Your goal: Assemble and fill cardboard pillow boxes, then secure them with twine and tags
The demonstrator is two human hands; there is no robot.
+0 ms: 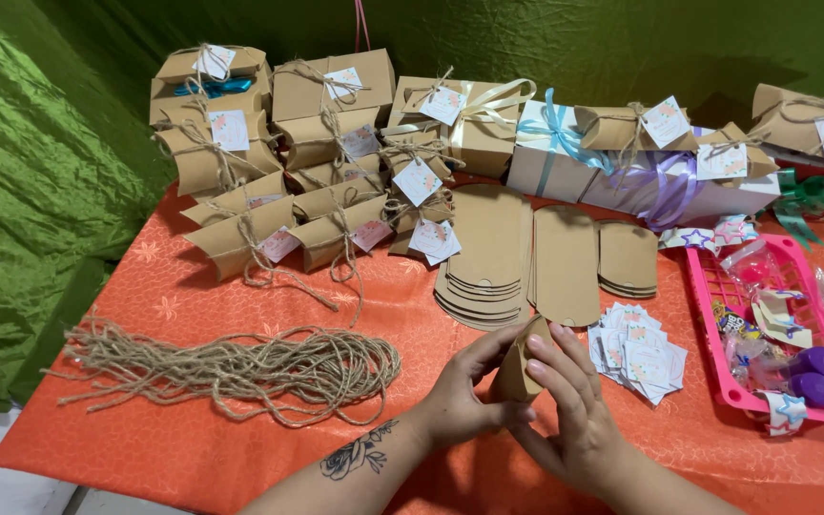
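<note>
Low in the middle of the frame, the left hand (464, 401) and the right hand (569, 410) meet around a small kraft box (519, 370), held just above the orange tabletop (193, 296). The left fingers wrap the box's left side with the thumb pinching its lower edge; the right fingers lie pressed together, flat over its right face and curved top flap. To fold that flap well, it seems best to keep the left pinch steady and push evenly along the crease with the flat fingers, so the card bends cleanly rather than buckling. Left of the hands lies a loose bundle of twine (240, 367); just right of them sits a heap of small tags (639, 355), and at the right edge a pink basket (793, 401) holds small trinkets. Further up, in the centre, flat box blanks (526, 253) are stacked in three piles. Beyond them, across the upper frame, finished boxes (269, 162) tied with twine and tags stand piled before a green cloth (40, 172), with white ribboned boxes (603, 167) to the right.
</note>
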